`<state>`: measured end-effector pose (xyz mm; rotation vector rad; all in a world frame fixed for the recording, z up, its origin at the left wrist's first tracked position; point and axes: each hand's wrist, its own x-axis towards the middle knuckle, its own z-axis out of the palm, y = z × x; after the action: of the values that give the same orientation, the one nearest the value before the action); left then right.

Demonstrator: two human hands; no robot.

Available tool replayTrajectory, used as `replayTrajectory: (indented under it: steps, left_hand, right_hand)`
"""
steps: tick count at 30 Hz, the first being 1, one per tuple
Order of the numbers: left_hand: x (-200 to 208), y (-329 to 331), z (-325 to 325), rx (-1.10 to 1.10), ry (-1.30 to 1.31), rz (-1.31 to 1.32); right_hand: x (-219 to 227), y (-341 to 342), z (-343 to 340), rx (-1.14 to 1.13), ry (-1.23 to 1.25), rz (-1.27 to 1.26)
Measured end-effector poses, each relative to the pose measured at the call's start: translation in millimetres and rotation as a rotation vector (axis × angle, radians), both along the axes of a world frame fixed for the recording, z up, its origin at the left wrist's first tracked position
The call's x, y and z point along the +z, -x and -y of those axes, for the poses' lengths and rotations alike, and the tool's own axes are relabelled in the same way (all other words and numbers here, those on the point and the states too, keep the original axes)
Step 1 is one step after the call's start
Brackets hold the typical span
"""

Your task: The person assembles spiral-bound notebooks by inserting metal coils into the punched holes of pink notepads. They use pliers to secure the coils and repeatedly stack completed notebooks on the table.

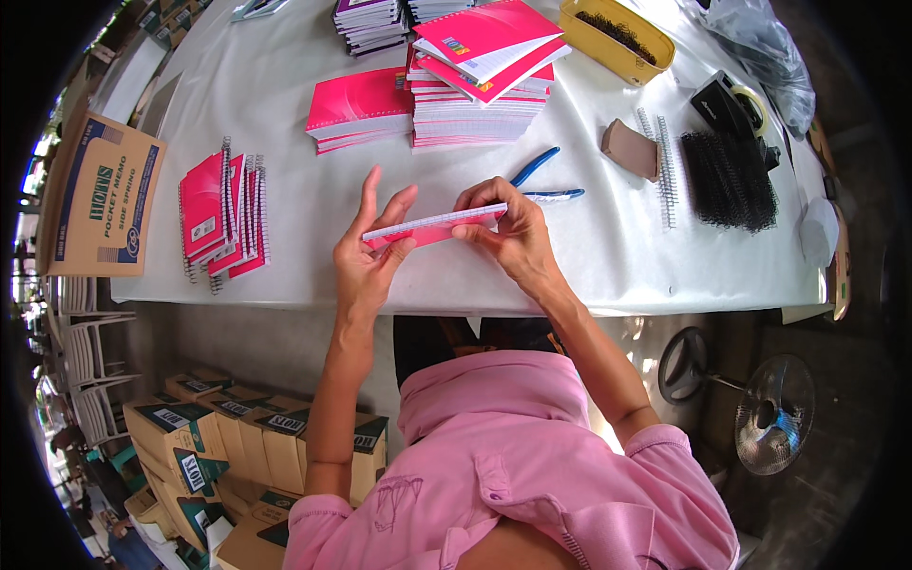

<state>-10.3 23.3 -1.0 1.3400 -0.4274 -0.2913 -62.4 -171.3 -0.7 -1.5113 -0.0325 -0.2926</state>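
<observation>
A thin pink notebook [435, 229] is held up over the near side of the table, its white page edge turned upward. My right hand [521, 237] pinches its right end, thumb on the near face and fingers behind. My left hand [361, 266] has its left end between thumb and palm, with the index finger stretched up and away. Just beyond my right hand lie blue-handled pliers [537, 166]. To the left is a batch of pink spiral-bound notebooks [211, 214]. Farther off stand a low pink notebook pile [356, 104] and a taller stack [480, 114].
On the right are loose wire coils [668, 176], a heap of black coils [727, 180], a brown block [630, 150] and a tape dispenser [724, 103]. A yellow tray [622, 66] holds dark bits. A carton [109, 195] stands left; more boxes [256, 427] and a fan [774, 413] are below.
</observation>
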Motion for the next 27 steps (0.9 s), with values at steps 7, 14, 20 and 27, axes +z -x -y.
replayTrajectory:
  steps: [7,14,20,27]
  left_hand:
    - [33.8,0.5,-0.3,0.118,-0.341,0.449]
    - [45.3,0.6,48.7,-0.033,-1.086,1.043]
    - [52.4,3.0,50.3,-0.049,-1.095,0.943]
    - [55.3,5.3,51.7,-0.032,-1.089,0.869]
  right_hand:
    - [-6.3,3.2,-5.1,0.034,-0.008,-0.146]
    - [2.0,7.3,19.9,0.034,0.205,-0.061]
    - [19.8,-29.8,228.7,-0.735,0.851,-0.004]
    - [-0.5,-62.8,298.6,-0.603,1.257,-0.397]
